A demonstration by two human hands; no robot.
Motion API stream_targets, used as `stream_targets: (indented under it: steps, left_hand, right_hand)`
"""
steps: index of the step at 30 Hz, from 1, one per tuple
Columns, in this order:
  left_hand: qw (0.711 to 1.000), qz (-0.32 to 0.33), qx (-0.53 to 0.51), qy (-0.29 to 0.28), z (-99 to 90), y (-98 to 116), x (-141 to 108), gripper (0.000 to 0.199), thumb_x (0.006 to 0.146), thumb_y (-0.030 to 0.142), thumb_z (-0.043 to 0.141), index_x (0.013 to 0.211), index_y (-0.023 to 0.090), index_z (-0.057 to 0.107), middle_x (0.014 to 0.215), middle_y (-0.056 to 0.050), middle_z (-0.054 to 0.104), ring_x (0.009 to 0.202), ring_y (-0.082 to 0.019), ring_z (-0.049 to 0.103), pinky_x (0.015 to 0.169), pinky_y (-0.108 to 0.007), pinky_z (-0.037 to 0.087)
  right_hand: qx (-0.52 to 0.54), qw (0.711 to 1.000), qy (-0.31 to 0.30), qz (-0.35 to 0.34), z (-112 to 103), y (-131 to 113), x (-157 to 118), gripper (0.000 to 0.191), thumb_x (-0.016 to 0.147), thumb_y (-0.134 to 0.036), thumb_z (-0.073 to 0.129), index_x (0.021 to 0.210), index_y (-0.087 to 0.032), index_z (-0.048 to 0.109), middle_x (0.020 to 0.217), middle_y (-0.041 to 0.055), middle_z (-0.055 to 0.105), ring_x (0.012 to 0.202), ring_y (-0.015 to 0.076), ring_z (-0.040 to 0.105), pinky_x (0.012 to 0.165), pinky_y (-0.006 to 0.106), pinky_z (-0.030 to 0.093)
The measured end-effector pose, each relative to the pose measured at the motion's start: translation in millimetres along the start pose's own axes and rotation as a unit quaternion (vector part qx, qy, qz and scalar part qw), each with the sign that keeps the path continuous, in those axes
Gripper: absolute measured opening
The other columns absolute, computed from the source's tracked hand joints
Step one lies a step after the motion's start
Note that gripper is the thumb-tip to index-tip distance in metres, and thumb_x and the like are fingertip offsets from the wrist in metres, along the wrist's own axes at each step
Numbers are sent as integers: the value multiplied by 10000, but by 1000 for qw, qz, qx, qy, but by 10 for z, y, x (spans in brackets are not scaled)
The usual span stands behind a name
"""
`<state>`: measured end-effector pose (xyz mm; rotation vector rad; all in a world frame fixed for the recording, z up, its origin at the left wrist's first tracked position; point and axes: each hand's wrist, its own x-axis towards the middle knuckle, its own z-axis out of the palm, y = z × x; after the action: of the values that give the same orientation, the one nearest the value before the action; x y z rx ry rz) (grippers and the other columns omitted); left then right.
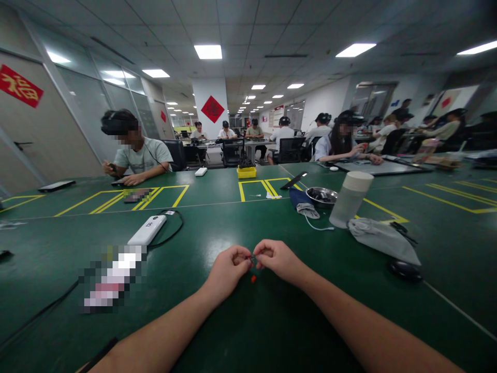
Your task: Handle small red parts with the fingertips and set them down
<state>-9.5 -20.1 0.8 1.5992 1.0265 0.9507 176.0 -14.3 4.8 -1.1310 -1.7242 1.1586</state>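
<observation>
Above the green table (217, 228), my left hand (230, 265) and my right hand (277, 260) meet nearly fingertip to fingertip. Each one is closed in a pinch of thumb and fingers. A tiny dark object with a hint of red shows at the left fingertips, too small to name. What the right fingers pinch is mostly hidden; a small dark bit shows between the two hands. Just below them on the table lies a small red piece (253, 278), touched by neither hand.
On the left lie a white power bank (147, 230) and a black cable (181, 228). To the right are a steel bowl (322, 197), a frosted bottle (351, 199), a grey pouch (382, 241) and a black mouse (404, 270). Farther back stands a yellow box (247, 172); people sit across the table.
</observation>
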Motion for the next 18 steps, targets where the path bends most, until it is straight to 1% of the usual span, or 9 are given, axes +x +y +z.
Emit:
stream_targets:
  steps: [2, 4, 6, 8, 10, 12, 14, 16, 18]
  left_hand:
    - [999, 0, 21, 25, -2, 20, -3, 144, 747, 213, 587, 879, 157, 598, 695, -11, 651, 623, -143, 598, 585, -242, 431]
    - [998, 0, 32, 60, -10, 32, 2, 144, 744, 210, 581, 878, 158, 596, 679, 0, 631, 610, -136, 574, 575, -237, 418]
    - [996, -2, 24, 84, -18, 34, 11, 146, 739, 199, 577, 879, 159, 589, 684, 7, 618, 612, -130, 562, 576, -233, 415]
    - [996, -7, 8, 91, -23, 24, 21, 148, 735, 185, 571, 881, 160, 576, 680, 14, 604, 606, -125, 553, 576, -231, 417]
    - [996, -7, -3, 88, -23, 7, 27, 146, 738, 173, 563, 883, 162, 568, 681, 18, 596, 608, -122, 553, 586, -232, 427]
    - [997, -3, -10, 82, -22, -11, 30, 141, 746, 168, 555, 886, 163, 564, 696, 15, 600, 623, -122, 560, 607, -235, 440]
    - [997, -2, -14, 76, -22, -28, 34, 138, 752, 171, 553, 890, 163, 563, 712, 8, 610, 640, -125, 572, 623, -239, 450]
    - [997, -3, -15, 73, -23, -45, 38, 137, 755, 179, 558, 891, 162, 565, 701, 7, 612, 643, -130, 581, 624, -241, 454]
    - [997, -4, -16, 73, -25, -59, 42, 135, 754, 185, 564, 887, 162, 569, 671, 12, 604, 636, -133, 585, 622, -241, 456]
  right_hand:
    - [-84, 996, 7, -8, -42, -10, -11, 112, 745, -144, 527, 828, -145, 602, 637, -1, 602, 590, 127, 586, 570, 233, 439]
    - [-182, 983, -17, -28, -86, -65, -48, 114, 747, -140, 545, 826, -155, 627, 655, -4, 586, 574, 110, 531, 549, 220, 397]
    - [-235, 965, -100, -59, -91, -152, -104, 159, 754, -196, 606, 905, -182, 653, 747, 1, 594, 613, 105, 516, 561, 214, 385]
    - [-250, 942, -200, -100, -27, -247, -165, 323, 725, -304, 695, 1035, -226, 648, 880, 12, 588, 692, 115, 530, 591, 211, 392]
    - [-262, 916, -268, -146, 90, -324, -220, 454, 683, -396, 743, 1104, -263, 636, 966, 18, 569, 769, 131, 536, 631, 216, 397]
    - [-279, 888, -314, -188, 218, -373, -261, 441, 691, -434, 733, 1095, -282, 647, 995, 20, 560, 826, 146, 537, 666, 224, 392]
    - [-296, 865, -346, -210, 308, -399, -288, 359, 721, -406, 719, 1053, -281, 666, 980, 16, 559, 833, 144, 537, 670, 223, 380]
    - [-312, 850, -365, -216, 344, -414, -309, 287, 753, -342, 703, 1030, -275, 674, 964, 13, 557, 813, 134, 537, 662, 219, 371]
    - [-321, 843, -373, -218, 347, -430, -333, 295, 773, -307, 682, 1066, -277, 659, 977, 14, 554, 801, 129, 539, 656, 217, 368]
